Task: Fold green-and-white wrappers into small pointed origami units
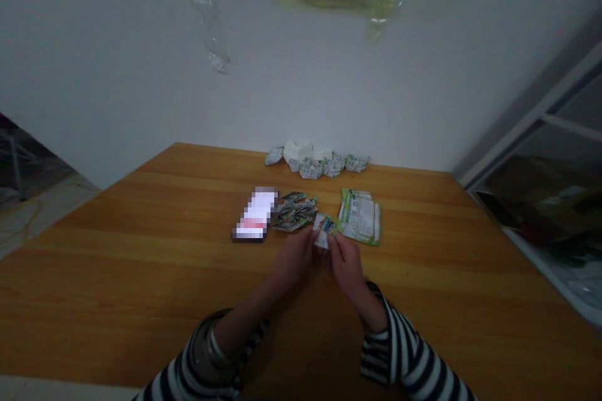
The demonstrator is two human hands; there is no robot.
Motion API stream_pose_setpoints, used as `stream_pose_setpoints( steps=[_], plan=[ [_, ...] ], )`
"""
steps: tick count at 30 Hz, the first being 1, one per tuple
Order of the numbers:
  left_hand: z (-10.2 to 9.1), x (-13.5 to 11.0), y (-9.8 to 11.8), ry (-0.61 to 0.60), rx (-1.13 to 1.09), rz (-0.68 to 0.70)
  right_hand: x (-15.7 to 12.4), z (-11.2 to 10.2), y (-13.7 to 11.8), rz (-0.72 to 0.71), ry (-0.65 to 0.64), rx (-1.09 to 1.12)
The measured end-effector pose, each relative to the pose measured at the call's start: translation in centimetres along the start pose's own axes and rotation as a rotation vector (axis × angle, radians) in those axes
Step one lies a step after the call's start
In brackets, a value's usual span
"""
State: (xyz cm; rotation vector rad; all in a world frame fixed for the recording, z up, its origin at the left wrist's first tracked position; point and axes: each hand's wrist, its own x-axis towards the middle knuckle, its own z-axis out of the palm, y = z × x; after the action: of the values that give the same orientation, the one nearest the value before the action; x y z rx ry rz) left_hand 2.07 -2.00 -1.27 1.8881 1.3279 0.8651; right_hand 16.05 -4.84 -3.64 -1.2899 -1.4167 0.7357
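My left hand and my right hand are close together just above the desk, fingers meeting around a small printed packet in blue and white, which I'm pinching between them; its lower part sticks out below my fingertips. Just beyond my right hand lies a flat stack of green-and-white sachets, its corner nearly touching the packet. To the left of that, just past my left hand, is a loose heap of dark foil sachets, and beside the heap sits a rectangular object, too blurred to identify. Further back, near the far edge of the desk, a row of crumpled green-and-white packets lies with a crumpled white piece among them. My striped sleeves come in from the bottom of the view. A white wall rises behind the desk, and a shelf unit stands to the right.
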Motion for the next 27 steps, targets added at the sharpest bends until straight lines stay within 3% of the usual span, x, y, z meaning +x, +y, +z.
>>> stream_pose_setpoints(
  steps=[2,4,8,13,20,27],
  plan=[
    [-0.2,0.0,0.1,0.040,0.028,-0.013,0.0,0.2,0.1,0.013,-0.009,0.013],
    [-0.3,0.1,0.2,0.005,-0.090,-0.006,0.1,0.3,0.3,0.042,0.012,0.064],
    [-0.5,0.2,0.7,-0.146,-0.458,0.048,0.8,0.1,1.0,0.228,0.032,0.416],
    [-0.6,0.2,0.9,-0.203,-0.579,0.059,1.4,-0.3,0.7,0.375,0.011,0.723],
    [-0.3,0.3,0.5,-0.195,-0.596,0.021,1.4,-0.1,0.0,0.388,0.012,0.711],
    [0.1,0.1,0.6,-0.082,-0.529,-0.021,0.9,0.6,0.4,0.343,0.012,0.654]
  ],
)
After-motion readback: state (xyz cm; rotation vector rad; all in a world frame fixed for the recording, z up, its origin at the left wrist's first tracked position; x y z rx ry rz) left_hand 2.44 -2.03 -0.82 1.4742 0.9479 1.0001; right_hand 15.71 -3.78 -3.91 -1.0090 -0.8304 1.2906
